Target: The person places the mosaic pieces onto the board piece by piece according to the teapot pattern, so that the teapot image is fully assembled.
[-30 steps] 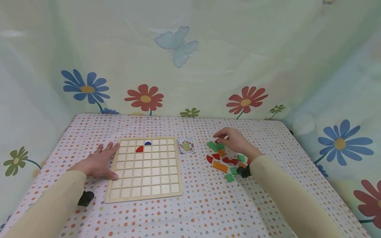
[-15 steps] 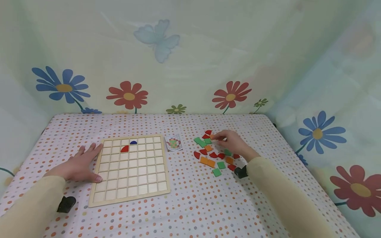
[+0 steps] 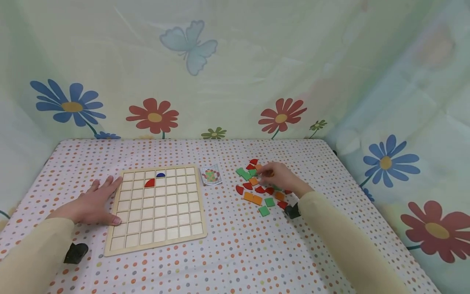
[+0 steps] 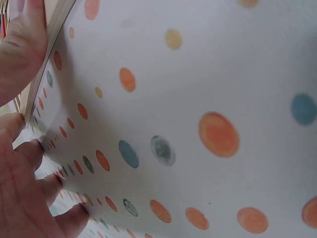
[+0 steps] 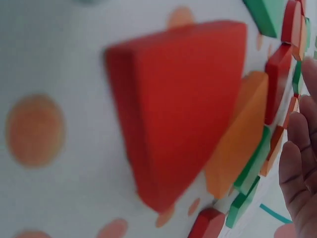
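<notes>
My left hand (image 3: 92, 204) lies with spread fingers at the left side of a wooden grid board (image 3: 172, 201), its thumb on the board's edge. Two pieces sit on the board: a red quarter-circle (image 3: 149, 183) and a small blue half-circle (image 3: 160, 174). Over to the right, my right hand (image 3: 280, 177) hovers low among loose flat pieces, near a green square (image 3: 253, 172). Its fingers bend loosely in the right wrist view, and no held piece shows there. That view also has a large red quarter-circle piece (image 5: 183, 109) close up, beside an orange square (image 5: 242, 139).
Between board and pieces lies a small printed picture card (image 3: 211, 175). Nearer the front of the pile are orange squares (image 3: 252, 198), a green square (image 3: 264, 211) and a red wedge (image 3: 239, 190). A dotted cloth (image 3: 165, 269) covers the table; flowered curtains (image 3: 235, 73) surround it.
The head view has turned to the right, so the scene shifts left. My right hand has moved slightly nearer among the pieces, uncovering red ones behind it. The left hand stays at the board.
</notes>
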Motion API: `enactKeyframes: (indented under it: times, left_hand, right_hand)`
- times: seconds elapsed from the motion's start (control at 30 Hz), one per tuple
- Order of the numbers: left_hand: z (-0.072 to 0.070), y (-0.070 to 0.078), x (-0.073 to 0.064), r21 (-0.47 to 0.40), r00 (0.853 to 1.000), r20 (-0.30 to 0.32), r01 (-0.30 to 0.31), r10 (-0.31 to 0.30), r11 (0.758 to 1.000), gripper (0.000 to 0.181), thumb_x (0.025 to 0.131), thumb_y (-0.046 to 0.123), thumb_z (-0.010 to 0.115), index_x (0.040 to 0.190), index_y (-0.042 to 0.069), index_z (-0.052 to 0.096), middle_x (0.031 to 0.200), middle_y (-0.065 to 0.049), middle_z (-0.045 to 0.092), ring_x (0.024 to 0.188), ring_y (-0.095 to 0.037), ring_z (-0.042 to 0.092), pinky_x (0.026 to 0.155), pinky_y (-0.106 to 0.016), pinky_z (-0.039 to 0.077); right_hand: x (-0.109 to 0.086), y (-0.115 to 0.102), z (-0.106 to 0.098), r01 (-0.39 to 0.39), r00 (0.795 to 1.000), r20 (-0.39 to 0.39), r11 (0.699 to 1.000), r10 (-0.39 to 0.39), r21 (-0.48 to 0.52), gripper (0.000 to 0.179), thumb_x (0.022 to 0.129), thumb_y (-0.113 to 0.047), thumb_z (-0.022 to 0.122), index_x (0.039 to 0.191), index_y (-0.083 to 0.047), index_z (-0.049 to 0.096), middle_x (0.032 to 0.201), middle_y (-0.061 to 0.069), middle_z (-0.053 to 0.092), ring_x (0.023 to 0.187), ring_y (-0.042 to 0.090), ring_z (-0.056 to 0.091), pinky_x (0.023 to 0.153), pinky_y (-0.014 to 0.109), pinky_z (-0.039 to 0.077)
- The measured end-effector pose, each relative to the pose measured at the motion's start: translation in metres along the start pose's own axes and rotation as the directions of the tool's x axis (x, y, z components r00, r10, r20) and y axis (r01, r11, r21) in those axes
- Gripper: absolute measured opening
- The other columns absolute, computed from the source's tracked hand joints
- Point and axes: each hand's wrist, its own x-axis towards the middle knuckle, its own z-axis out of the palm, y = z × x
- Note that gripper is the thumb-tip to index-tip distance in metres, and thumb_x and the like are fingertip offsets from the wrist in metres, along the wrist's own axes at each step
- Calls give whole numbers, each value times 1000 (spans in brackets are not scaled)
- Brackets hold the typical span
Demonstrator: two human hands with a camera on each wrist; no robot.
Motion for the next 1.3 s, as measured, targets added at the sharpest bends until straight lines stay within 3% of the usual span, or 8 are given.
enactKeyframes:
  times: [0.13, 0.33, 0.8, 1.07, 1.3]
  left_hand:
    - [-2, 0, -3, 2, 1000, -5, 2, -2, 1000, 131, 72, 37, 91, 159, -8, 5, 162, -40, -5, 142, -70, -10, 109, -86, 4]
    - [-5, 0, -8, 5, 1000, -12, 7, -7, 1000, 129, 73, 35, 91, 159, -9, 5, 161, -41, -4, 142, -71, -10, 108, -86, 5]
    - [-7, -6, -14, 21, 999, -30, 22, -21, 1000, 130, 72, 38, 91, 159, -8, 7, 162, -41, -3, 142, -71, -8, 109, -86, 6]
    - [-9, -3, -13, 32, 999, -37, 31, -30, 999, 128, 72, 36, 92, 159, -8, 9, 162, -41, 0, 142, -72, -6, 109, -86, 8]
    - [-3, 10, -6, 24, 1000, -18, 18, -18, 1000, 125, 74, 35, 91, 161, -5, 11, 163, -39, 2, 145, -69, -4, 111, -84, 10]
  right_hand:
    - [5, -3, 2, 30, 999, 45, 1000, -30, 7, 26, 94, -13, 75, 119, -9, 75, 112, 9, 70, 94, 22, 58, 84, 32, 53]
    - [10, -11, 5, 35, 997, 70, 999, -35, 1, 25, 95, -13, 74, 119, -7, 74, 122, 11, 72, 102, 22, 64, 91, 37, 58]
    - [15, -15, 7, 19, 998, 53, 999, -17, -42, 25, 96, -14, 73, 120, -8, 73, 116, 10, 69, 102, 25, 61, 96, 41, 56]
    - [15, -39, -1, 144, 990, 2, 989, -144, -23, 24, 92, -13, 76, 116, -6, 75, 113, 10, 71, 101, 26, 62, 90, 40, 57]
    - [21, -72, 8, 227, 974, -3, 974, -227, -16, 23, 94, -14, 75, 116, -7, 75, 119, 13, 70, 102, 25, 62, 88, 40, 56]
